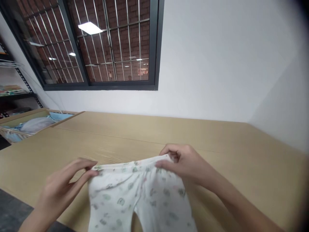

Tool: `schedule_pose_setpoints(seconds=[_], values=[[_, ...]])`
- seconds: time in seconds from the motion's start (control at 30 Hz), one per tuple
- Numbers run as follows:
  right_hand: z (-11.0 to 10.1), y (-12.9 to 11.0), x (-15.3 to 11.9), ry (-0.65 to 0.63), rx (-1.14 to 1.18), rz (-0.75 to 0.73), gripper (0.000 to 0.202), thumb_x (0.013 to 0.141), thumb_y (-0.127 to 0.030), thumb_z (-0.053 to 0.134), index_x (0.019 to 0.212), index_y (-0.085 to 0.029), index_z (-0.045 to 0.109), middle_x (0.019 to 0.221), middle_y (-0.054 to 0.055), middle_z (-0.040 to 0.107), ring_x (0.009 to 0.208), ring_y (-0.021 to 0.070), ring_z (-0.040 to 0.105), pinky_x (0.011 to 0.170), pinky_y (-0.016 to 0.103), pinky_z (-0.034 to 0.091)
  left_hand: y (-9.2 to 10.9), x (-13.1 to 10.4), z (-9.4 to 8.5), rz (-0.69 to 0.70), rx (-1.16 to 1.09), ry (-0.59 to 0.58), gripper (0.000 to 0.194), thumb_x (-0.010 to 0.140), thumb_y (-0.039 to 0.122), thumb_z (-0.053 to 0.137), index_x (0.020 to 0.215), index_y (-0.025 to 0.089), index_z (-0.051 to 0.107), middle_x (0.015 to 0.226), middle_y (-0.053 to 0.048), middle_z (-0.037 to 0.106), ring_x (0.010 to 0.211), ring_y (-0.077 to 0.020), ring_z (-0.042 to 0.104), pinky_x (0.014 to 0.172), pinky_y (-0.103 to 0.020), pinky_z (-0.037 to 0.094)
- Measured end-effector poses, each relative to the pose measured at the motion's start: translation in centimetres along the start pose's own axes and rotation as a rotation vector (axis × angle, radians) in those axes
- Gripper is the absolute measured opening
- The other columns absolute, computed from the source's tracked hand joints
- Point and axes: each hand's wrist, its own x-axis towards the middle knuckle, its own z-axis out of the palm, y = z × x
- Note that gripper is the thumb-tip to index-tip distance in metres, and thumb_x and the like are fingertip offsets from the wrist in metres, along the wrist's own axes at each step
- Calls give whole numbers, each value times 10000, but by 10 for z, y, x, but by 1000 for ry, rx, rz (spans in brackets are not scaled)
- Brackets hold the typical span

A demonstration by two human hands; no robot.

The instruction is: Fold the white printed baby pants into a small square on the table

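White pants (116, 199) with a small green and grey print hang at the bottom centre, waistband up, with the legs running out of the frame. My left hand (65, 183) pinches the left end of the waistband between thumb and fingers. At the right part of the waistband, my right hand (178, 161) grips the cloth with its thumb in front and its fingers behind. The waistband is stretched fairly straight between both hands.
A wide tan table (229, 154) lies under and behind the pants. At the far left is a box (67, 118) holding blue and white cloth, with a shelf (16, 95) beyond. A white wall (205, 64) and barred window (116, 86) rise behind.
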Motion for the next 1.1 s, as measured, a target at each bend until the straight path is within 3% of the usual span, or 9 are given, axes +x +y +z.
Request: schedule_pose_setpoints(seconds=[0.07,0.2,0.37,0.47,0.6,0.83,1.1], values=[[-9,26,9,39,-109,-7,260,872,-493,675,819,-241,716,629,-12,556,566,152,486,514,264,335,3,28,29,43,-85,-49,145,961,437,591,1005,327,674,956,52,752,853,-151,712,767,-232,533],[-1,86,28,-10,-121,-28,309,999,-390,445,996,-230,708,923,57,711,794,222,631,669,313,452,-1,62,97,-81,-115,-246,295,1019,427,442,995,256,681,1002,-19,746,912,-182,685,817,-291,509],[33,147,51,8,-218,15,252,1024,-325,383,1092,-221,602,825,35,672,724,218,607,652,321,444,-24,68,180,-117,-57,-359,359,1022,271,321,912,188,652,893,-84,709,861,-211,651,844,-338,482],[50,172,68,68,-327,-68,204,1026,-240,369,1037,-210,570,949,65,667,881,222,619,756,329,468,-42,69,215,-137,-14,-355,334,1011,237,328,924,174,644,936,-109,691,946,-234,629,922,-376,457],[64,198,91,117,-442,-104,203,1005,-143,374,1033,-180,571,1068,114,642,1012,235,582,884,354,440,-64,78,244,-163,-8,-341,303,1023,238,363,962,166,651,982,-102,679,1010,-219,608,964,-384,452],[70,225,126,132,-543,-5,248,1012,-105,353,1015,-168,593,1060,114,643,988,242,560,855,356,381,-98,100,284,-176,-41,-312,236,978,385,601,1001,158,659,1008,-43,680,991,-197,649,931,-434,528],[69,240,152,140,-620,38,227,1023,-122,397,1072,-181,611,1136,113,630,1070,249,538,871,353,327,-120,118,309,-193,-65,-282,235,970,382,620,1015,156,663,1048,-51,683,997,-197,657,925,-435,546]])
